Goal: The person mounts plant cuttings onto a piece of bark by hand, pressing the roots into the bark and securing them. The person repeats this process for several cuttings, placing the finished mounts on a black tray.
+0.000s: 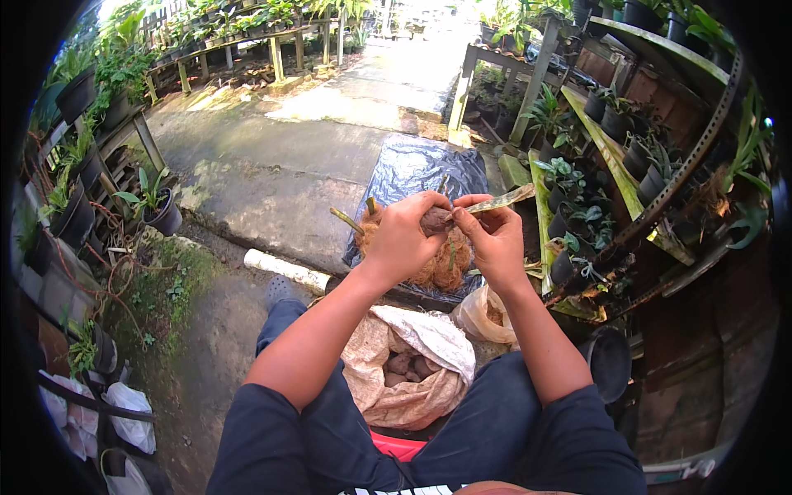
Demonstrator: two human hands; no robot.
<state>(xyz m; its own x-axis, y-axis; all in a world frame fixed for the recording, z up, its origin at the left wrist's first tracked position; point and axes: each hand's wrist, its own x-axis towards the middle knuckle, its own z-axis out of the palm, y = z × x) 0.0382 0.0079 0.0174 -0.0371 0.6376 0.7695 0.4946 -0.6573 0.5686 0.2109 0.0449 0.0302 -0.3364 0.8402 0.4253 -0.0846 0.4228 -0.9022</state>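
My left hand (402,232) grips a brown lump of what looks like soil or clay (435,221) in front of me. A flat, dried green-brown leaf cutting (502,199) has its narrow end at the lump, and my right hand (495,238) pinches it near that end. Under my hands, bundles of coconut fibre (440,269) sit on a black plastic sheet (433,162). A short green cutting (346,220) sticks out to the left of them. Between my knees stands a woven sack (402,411), its mouth rolled back, with several brown lumps (405,368) inside.
A clear plastic bag (486,315) stands right of the sack. A white pipe (288,270) lies to the left by my shoe (279,292). Potted plants (560,179) on wooden racks line the right side. At the left hangs a potted plant (162,210).
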